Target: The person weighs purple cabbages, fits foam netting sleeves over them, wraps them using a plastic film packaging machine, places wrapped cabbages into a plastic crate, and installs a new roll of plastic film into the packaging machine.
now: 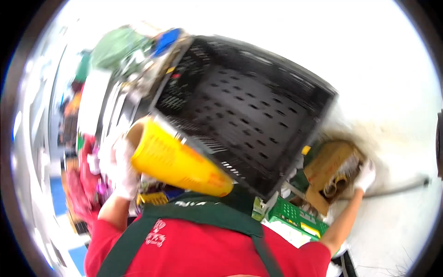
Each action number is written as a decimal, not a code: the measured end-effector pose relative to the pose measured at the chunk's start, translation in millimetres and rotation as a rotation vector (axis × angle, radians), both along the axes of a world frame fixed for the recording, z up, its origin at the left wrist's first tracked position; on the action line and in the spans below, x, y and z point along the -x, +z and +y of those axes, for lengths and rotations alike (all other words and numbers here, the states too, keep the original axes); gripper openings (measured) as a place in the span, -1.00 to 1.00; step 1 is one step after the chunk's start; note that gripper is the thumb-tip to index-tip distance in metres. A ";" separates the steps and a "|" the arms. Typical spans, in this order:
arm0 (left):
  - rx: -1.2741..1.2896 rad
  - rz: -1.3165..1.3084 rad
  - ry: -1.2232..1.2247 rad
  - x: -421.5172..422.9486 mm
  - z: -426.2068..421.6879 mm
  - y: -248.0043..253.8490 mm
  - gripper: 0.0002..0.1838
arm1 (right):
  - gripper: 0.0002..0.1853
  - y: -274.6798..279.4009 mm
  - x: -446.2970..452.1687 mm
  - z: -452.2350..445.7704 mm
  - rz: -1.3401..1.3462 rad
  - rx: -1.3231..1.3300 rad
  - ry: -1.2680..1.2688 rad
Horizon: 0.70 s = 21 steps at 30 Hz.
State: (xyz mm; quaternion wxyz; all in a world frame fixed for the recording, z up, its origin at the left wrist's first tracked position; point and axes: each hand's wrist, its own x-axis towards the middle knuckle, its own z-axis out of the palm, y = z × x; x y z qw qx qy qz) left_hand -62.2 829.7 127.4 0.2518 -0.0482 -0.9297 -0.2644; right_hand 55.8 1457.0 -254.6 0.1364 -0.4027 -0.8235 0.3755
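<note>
My left hand (123, 168), in a white glove, grips a large yellow roll (177, 159) with red print at its open end. The roll lies slanted in front of my chest, and its hollow brown core shows at the left end. Behind it is a black plastic crate (251, 108) with slotted walls and a perforated floor; whether roll and crate touch, I cannot tell. Far to the right, my gloved right hand (366, 175) is closed at the side of an open cardboard box (326, 161). Inside that box are brown ring-shaped rolls (340, 181).
A green plastic crate (295, 218) stands below the cardboard box. At the upper left are a green bag (121, 48) and a blue item (167, 41), blurred. Red bags (83, 184) lie on the left. A pale wall (387, 83) rises at the right.
</note>
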 end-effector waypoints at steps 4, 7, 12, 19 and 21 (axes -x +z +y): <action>-0.571 0.027 -0.125 -14.0 -33.3 34.5 -0.71 | -0.65 219.7 42.7 -156.3 0.475 0.165 -0.140; -0.505 0.330 -0.167 -28.3 -73.1 57.1 -0.74 | -0.66 336.0 58.9 -309.0 0.766 0.402 0.455; -0.099 0.328 -0.659 -76.5 -178.4 145.7 -0.80 | -0.55 371.2 159.9 -534.2 0.403 1.015 1.446; -0.419 0.627 -0.531 -141.3 -341.3 151.8 -0.75 | -0.53 393.3 125.0 -808.0 -0.590 1.385 1.948; -0.594 0.666 -0.232 -155.4 -393.3 129.2 -0.69 | -0.52 389.8 102.3 -824.9 -0.982 1.721 1.629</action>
